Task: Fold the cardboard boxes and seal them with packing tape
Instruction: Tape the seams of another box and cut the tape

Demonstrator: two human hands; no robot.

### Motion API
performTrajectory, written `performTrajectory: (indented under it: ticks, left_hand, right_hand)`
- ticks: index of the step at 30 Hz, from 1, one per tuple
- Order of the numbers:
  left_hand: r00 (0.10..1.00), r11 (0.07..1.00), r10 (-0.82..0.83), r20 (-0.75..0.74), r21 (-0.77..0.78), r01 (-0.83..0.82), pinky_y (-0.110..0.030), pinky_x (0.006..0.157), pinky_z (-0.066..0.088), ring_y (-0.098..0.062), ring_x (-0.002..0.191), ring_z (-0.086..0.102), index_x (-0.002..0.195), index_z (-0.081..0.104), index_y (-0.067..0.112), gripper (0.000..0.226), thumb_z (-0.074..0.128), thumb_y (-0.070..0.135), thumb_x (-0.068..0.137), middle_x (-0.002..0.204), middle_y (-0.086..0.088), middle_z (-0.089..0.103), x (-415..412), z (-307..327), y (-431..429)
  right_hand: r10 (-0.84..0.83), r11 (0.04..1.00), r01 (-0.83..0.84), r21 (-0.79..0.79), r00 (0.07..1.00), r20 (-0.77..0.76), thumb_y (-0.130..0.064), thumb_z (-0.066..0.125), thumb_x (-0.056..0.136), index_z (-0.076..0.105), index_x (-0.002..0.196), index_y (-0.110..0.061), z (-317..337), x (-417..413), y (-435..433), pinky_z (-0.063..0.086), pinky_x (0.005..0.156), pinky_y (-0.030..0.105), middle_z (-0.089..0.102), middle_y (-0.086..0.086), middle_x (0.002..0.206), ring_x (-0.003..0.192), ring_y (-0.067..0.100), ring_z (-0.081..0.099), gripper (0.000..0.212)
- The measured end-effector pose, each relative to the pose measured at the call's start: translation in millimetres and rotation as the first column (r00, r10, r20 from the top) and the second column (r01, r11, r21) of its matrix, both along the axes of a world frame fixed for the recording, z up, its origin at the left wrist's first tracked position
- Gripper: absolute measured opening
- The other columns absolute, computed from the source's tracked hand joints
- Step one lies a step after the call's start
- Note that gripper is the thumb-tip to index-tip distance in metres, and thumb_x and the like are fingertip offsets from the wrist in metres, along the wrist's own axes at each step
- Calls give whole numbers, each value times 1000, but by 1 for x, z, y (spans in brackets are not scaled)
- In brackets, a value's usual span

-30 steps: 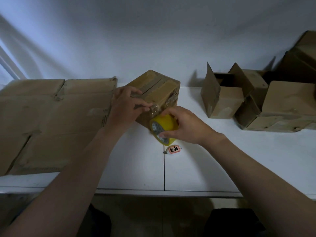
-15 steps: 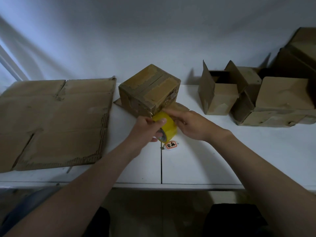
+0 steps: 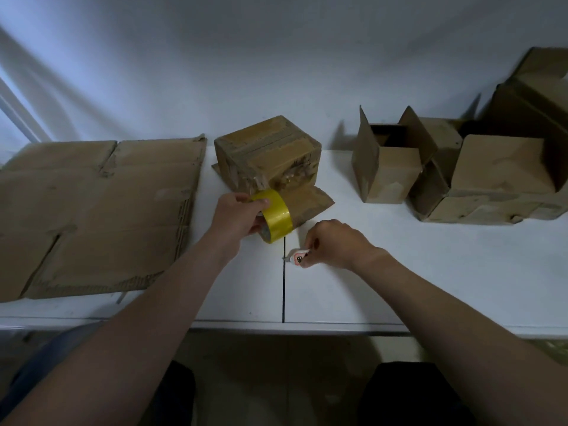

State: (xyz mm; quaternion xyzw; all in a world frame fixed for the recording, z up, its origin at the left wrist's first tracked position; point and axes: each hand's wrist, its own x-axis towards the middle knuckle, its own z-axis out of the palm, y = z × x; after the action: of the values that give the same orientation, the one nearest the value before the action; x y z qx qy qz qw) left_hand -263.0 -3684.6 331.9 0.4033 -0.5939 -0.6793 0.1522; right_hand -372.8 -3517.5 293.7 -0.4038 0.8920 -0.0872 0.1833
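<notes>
Box: small cardboard box (image 3: 267,155) stands on the table (image 3: 430,272), centre-back near the wall. Top seam taped, near side crumpled w/ shiny tape. One flap (image 3: 307,201) lies flat on the table at its near-right foot.
Tape: yellow tape roll (image 3: 275,218), on edge, just in front of the box's near corner. A strip seems to run from roll to box, can't confirm.
Left hand: left hand (image 3: 236,215) curled round the roll, fingers wrapped over its top edge.
Right hand: right hand (image 3: 335,241) by the table seam, fingers closed in a pinch on a small cutter (image 3: 297,258), tip pointing left. Touching the table or just above it, can't tell.
Handling, box: prob. light & empty. Walls thin, worn, dent easily. Likely slides on the smooth table if tugged by tape.
Hold pts, box: flat palm on top or two opposite sides, not the crumpled corner.
Handling, roll: light, rigid ring, slick face, sticky tail. Best held thru the core.
Box vs hands: beyond both. Left hand just below its near corner, not on the cardbd. Right hand apart, nearer the person, right of the roll.
Others: flat cardboard sheet (image 3: 98,210) far left; open boxes (image 3: 387,161) to the right, well apart.
</notes>
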Motion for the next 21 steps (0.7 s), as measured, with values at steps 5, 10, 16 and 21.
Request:
performTrajectory:
  ticks: [5,10,16,21]
  left_hand:
    - [1000,1000,29,-11,-3,-29,-40,77,60,-33,94,71,135,50,8,54,77,13,88,118,-18,67,0,-1,-10]
    - [999,999,47,-11,13,-46,-43,80,61,-31,96,71,135,51,14,55,78,16,87,119,-15,66,-1,1,-18]
    - [997,998,70,-44,12,-70,-39,79,59,-27,99,68,128,54,25,42,73,17,91,117,-8,64,3,-2,-30]
    - [993,995,100,-60,25,-98,-34,70,56,-23,94,67,132,53,30,43,67,16,94,108,-1,63,0,-2,-36]
  right_hand:
    - [21,994,-13,-111,997,71,-56,74,83,63,87,-28,18,-15,15,50,71,33,64,-8,86,82,14,61,30]
    - [-79,878,187,-442,965,251,-49,78,84,69,89,-28,46,-22,19,47,48,26,68,-1,61,46,14,56,23]
    - [-114,682,378,-627,901,418,-28,83,84,76,90,-17,57,-35,1,62,61,41,74,9,73,61,31,70,15]
    - [-149,393,551,-737,828,540,-19,81,86,69,110,-25,48,-56,-32,58,82,26,61,9,70,72,9,66,28]
